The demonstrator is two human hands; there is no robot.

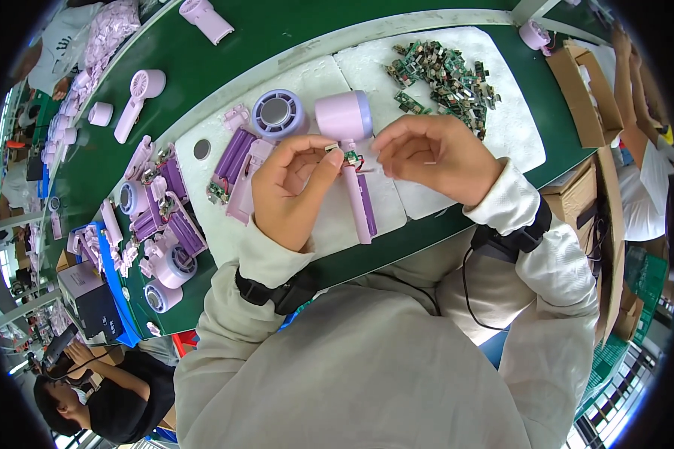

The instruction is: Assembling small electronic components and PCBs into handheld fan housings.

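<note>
A handheld fan with a pink cylindrical head (341, 116) lies on the white foam board, its handle (358, 203) opened to show purple inside. Between head and handle sits a small green circuit board (353, 158) with red wires. My left hand (293, 187) closes thumb and forefinger in a pinch on the board's left edge. My right hand (436, 156) is just right of the board, fingers curled and pinched together; what is in them, perhaps a thin wire, is too small to tell. Left of my left hand lie another fan head (278, 114) and a handle with purple parts (236, 153).
A heap of green circuit boards (449, 82) covers the foam's far right. Fan parts (165, 213) pile up at the left, beside a blue tray edge (116, 280). A cardboard box (586, 97) stands at right. A pink fan (138, 101) lies on the green table. Other people work nearby.
</note>
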